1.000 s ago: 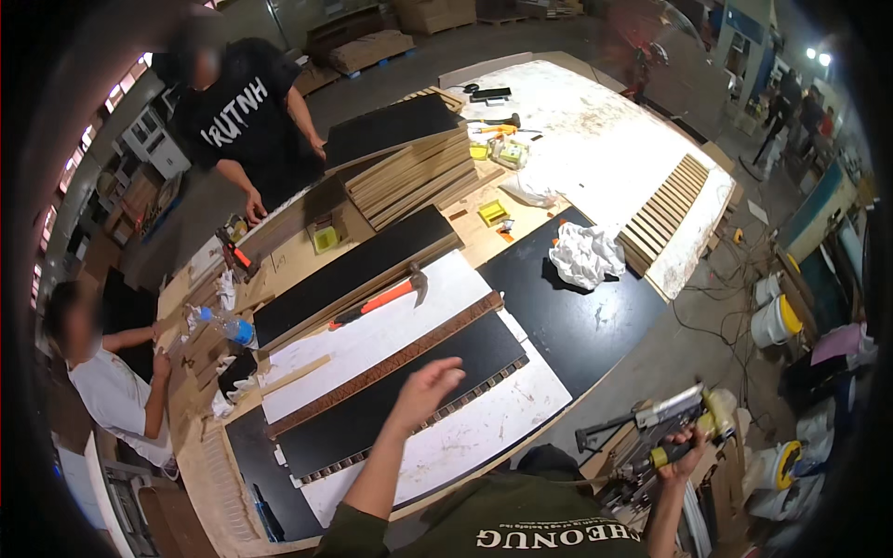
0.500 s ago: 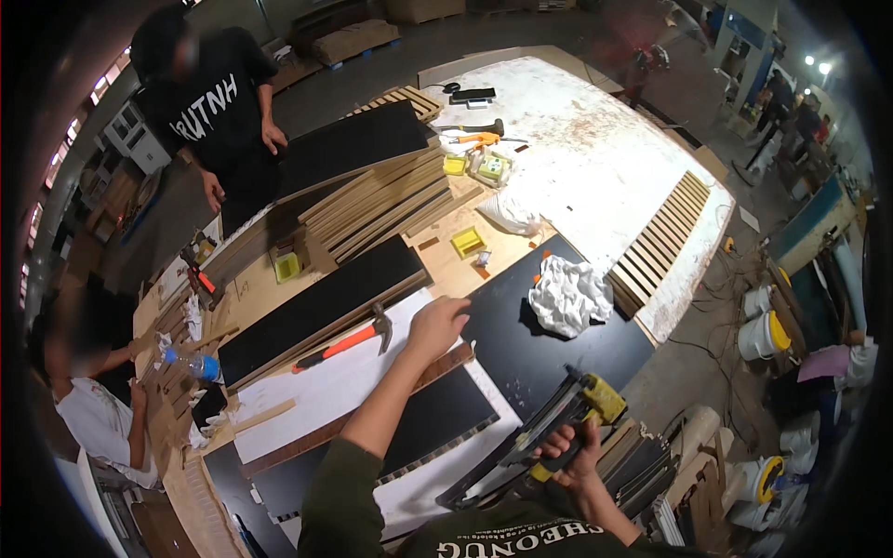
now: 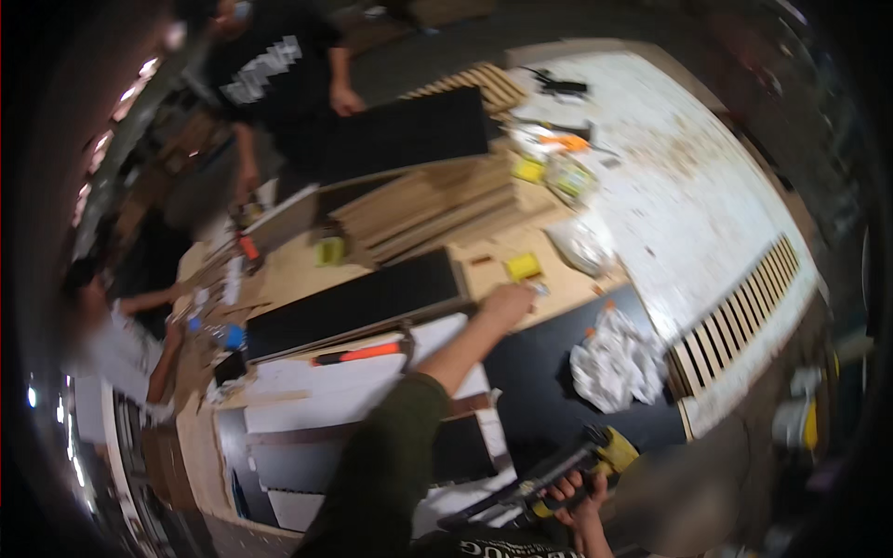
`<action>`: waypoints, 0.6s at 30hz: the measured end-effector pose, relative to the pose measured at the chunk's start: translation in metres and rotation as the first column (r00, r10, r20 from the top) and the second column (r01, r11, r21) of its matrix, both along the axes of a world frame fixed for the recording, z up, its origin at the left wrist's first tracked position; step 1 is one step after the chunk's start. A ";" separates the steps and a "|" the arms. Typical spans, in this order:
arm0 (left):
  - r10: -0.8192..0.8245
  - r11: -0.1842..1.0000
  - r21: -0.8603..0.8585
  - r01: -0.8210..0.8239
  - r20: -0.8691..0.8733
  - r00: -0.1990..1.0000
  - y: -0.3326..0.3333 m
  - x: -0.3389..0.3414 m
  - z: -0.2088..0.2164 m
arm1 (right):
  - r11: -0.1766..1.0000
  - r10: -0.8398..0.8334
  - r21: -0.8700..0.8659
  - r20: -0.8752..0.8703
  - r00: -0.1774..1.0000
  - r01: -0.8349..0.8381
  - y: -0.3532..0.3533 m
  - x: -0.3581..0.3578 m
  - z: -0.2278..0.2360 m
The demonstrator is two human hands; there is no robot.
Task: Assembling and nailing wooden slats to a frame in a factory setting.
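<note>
A: What is the left hand doing?
B: Reaching out over the work table, fingers bunched, just beside a small yellow tray; blur hides the fingertips, so I cannot tell whether it holds anything
A: And the right hand?
B: Wrapped round the grip of a yellow-and-black nail gun, low in the view, close to the person's body
A: What does the tray sit on?
B: A light wood surface, near a clear plastic bag
A: And nearer than that?
B: A flat black panel, with a crumpled white bundle resting on it
A: Left of the forearm?
B: A hammer with an orange-and-black handle, then a black-topped stack behind it
A: Farther out?
B: A slatted wooden piece on the right, a bottle with blue on it at the left, a co-worker in black across the table, and another in white on the left side
</note>
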State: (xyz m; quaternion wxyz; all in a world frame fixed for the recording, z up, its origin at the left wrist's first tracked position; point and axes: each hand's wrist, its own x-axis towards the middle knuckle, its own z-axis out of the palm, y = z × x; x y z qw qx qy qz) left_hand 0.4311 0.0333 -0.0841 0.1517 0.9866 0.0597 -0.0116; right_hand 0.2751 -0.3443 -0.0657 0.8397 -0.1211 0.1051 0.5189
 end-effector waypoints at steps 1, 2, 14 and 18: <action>0.133 0.987 -0.086 -0.133 -0.004 0.991 0.004 -0.002 -0.016 | 0.989 0.076 -0.139 0.175 0.982 -0.052 0.008 0.007 0.014; 0.046 0.999 0.007 -0.046 0.033 0.998 -0.004 -0.001 -0.017 | 0.990 0.001 -0.139 0.062 0.998 0.008 -0.007 0.003 -0.014; 0.449 0.593 -0.779 -0.204 0.110 0.887 -0.006 -0.278 0.113 | 0.953 -0.069 -0.291 0.075 0.995 0.088 0.106 -0.103 0.067; 0.458 -0.062 -0.989 -0.137 -0.150 0.876 0.026 -0.438 0.111 | 0.951 0.028 -0.309 0.076 0.997 -0.003 0.164 -0.191 0.082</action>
